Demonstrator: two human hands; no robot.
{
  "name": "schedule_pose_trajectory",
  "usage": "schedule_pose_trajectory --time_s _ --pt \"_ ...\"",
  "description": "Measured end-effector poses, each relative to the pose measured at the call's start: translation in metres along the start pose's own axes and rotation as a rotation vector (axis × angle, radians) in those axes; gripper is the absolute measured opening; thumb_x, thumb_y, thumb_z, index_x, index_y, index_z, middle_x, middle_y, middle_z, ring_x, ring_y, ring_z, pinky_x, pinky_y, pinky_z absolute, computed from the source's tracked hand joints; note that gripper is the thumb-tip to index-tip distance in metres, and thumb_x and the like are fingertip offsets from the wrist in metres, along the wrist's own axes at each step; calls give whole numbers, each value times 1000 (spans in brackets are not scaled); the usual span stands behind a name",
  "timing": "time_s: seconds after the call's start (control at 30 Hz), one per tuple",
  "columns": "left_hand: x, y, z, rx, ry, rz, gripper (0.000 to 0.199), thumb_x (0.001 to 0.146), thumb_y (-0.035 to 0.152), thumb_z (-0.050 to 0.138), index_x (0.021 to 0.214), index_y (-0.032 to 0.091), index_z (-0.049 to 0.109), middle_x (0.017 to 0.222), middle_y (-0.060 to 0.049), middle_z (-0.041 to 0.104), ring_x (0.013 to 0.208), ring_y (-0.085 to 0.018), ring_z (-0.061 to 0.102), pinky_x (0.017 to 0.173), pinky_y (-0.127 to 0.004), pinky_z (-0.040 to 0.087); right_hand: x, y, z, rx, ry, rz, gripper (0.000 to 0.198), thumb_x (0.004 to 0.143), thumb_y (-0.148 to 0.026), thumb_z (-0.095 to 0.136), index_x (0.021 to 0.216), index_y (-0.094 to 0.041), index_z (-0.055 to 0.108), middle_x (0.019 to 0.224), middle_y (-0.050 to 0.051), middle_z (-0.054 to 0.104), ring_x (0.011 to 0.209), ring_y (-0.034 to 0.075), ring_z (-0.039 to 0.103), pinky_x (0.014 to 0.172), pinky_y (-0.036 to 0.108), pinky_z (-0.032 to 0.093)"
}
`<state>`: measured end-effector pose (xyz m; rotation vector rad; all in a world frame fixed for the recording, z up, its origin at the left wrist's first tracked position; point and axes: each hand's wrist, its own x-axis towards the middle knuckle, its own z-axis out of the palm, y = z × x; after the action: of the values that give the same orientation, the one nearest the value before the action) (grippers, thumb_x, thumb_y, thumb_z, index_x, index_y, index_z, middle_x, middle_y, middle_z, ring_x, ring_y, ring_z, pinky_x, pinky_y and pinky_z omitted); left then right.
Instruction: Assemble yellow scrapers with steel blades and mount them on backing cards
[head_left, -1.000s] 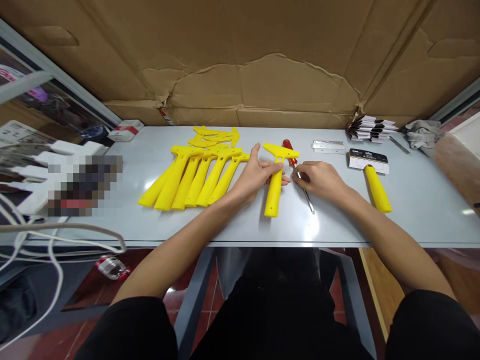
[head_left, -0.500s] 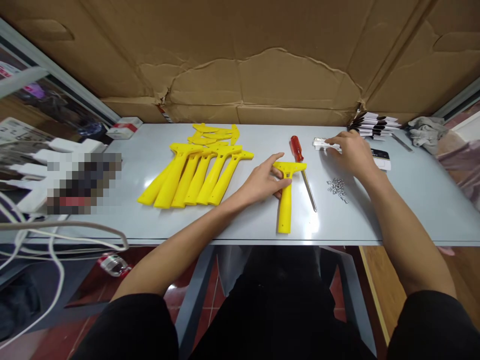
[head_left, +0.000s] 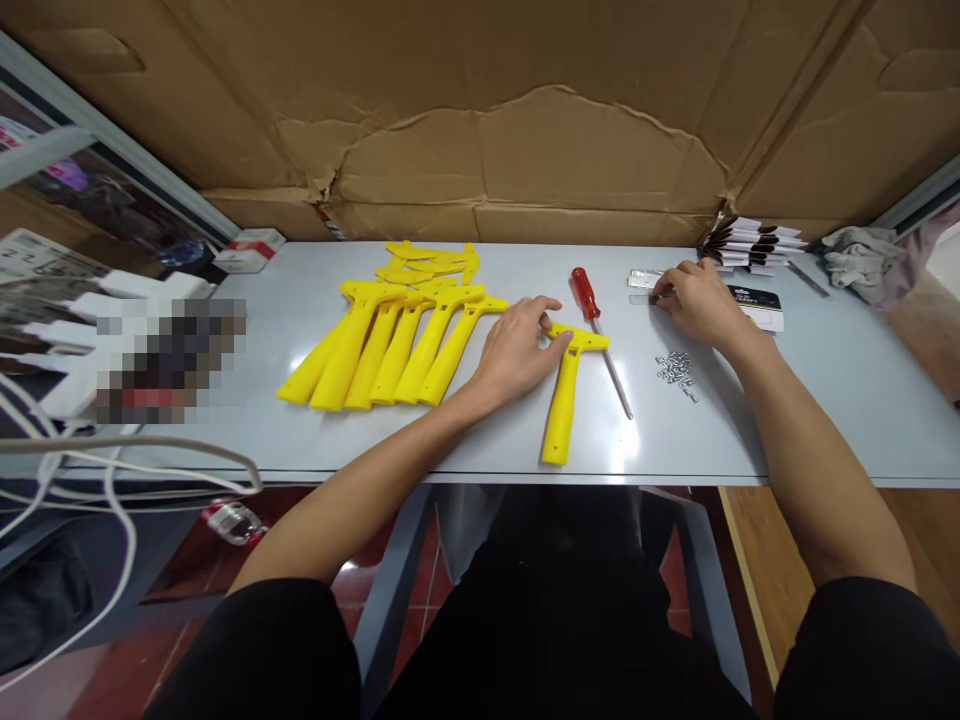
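Note:
My left hand (head_left: 521,345) has its thumb and fingers on the left end of the head of a yellow T-shaped scraper handle (head_left: 564,400). The handle lies on the table with its grip toward me. At the right, my right hand (head_left: 701,300) pinches a thin, flat metal blade (head_left: 642,299); its fingers hide part of it. Just behind lies a stack of shiny blades (head_left: 643,278). A red-handled screwdriver (head_left: 586,295) rests between the hands, its shaft passing by the handle's head. Small metal screws (head_left: 676,370) form a loose pile in front of my right hand.
Several yellow scraper handles (head_left: 405,350) lie side by side at the left, with flat yellow pieces (head_left: 431,265) behind them. Folded cards (head_left: 754,245), a black-and-white packet (head_left: 761,308) and a grey cloth (head_left: 862,265) are at the right. Cardboard (head_left: 525,150) walls the back.
My right hand has drawn a single blade toward me, off the stack. My left hand has shifted slightly left and up on the handle's head, and the grip end has swung left.

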<state>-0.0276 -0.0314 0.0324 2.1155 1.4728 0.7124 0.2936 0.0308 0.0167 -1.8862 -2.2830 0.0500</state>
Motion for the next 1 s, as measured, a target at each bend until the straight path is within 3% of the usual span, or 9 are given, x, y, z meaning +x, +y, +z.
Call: schedule_pose_trajectory --time_s 0.1,0.27,0.37,0.47,0.6,0.67,0.73,0.9,1.0 --pt "8 -11 6 117 0 70 50 97 41 71 141 19 68 136 -12 61 137 -33 49 125 -51 43 -1 -1 -2 -6 13 -26 28 93 -24 58 116 -13 69 119 15 65 126 29 48 116 50 41" --pt "13 -16 4 92 -138 8 42 92 45 77 127 22 75 135 -11 52 140 -34 42 130 -53 35 -5 -14 -14 37 102 -40 36 93 -24 54 127 -21 69 119 11 70 122 25 54 114 48 42" --pt "14 -14 -1 82 -159 7 38 87 45 83 115 21 75 132 -11 52 139 -34 42 129 -53 35 -10 -29 -22 196 280 -44 29 92 -30 58 114 -19 72 113 11 71 103 16 61 100 37 50" --pt "17 -15 -7 4 -172 -15 35 80 44 90 100 20 73 123 -10 59 132 -33 49 121 -50 42 -17 -51 -25 703 409 -61 42 81 -46 77 108 -16 64 99 8 70 83 10 65 83 30 56" --pt "17 -13 -14 -366 -150 -93 36 78 34 91 91 20 61 97 -2 66 85 -17 63 83 -35 55 -28 -81 -25 1165 316 -40 84 66 -55 93 131 -26 49 97 2 69 83 12 69 80 31 63" --pt "15 -8 -17 -583 -153 -163 39 77 23 89 96 21 56 95 0 67 67 -12 63 65 -31 54 -31 -91 -23 1256 253 -30 83 67 -52 94 128 -27 44 96 1 70 87 13 71 79 31 65" --pt "12 -3 -19 -735 -164 -185 43 76 15 87 102 21 54 94 2 67 61 -11 66 58 -29 57 -33 -95 -21 1330 215 -30 79 65 -49 94 116 -25 39 93 0 70 86 14 73 76 32 66" --pt "6 7 -26 -882 -136 -112 51 69 16 92 108 21 61 98 3 68 67 -9 71 66 -27 66 -37 -95 -17 1261 214 -44 63 77 -48 82 117 -24 39 100 1 73 88 13 75 76 30 63" --pt "4 8 -29 -948 -141 -74 59 63 22 98 110 21 63 95 3 69 71 -11 74 69 -26 68 -40 -97 -20 1273 257 -36 63 78 -49 82 120 -24 41 99 1 74 87 13 75 72 29 61"
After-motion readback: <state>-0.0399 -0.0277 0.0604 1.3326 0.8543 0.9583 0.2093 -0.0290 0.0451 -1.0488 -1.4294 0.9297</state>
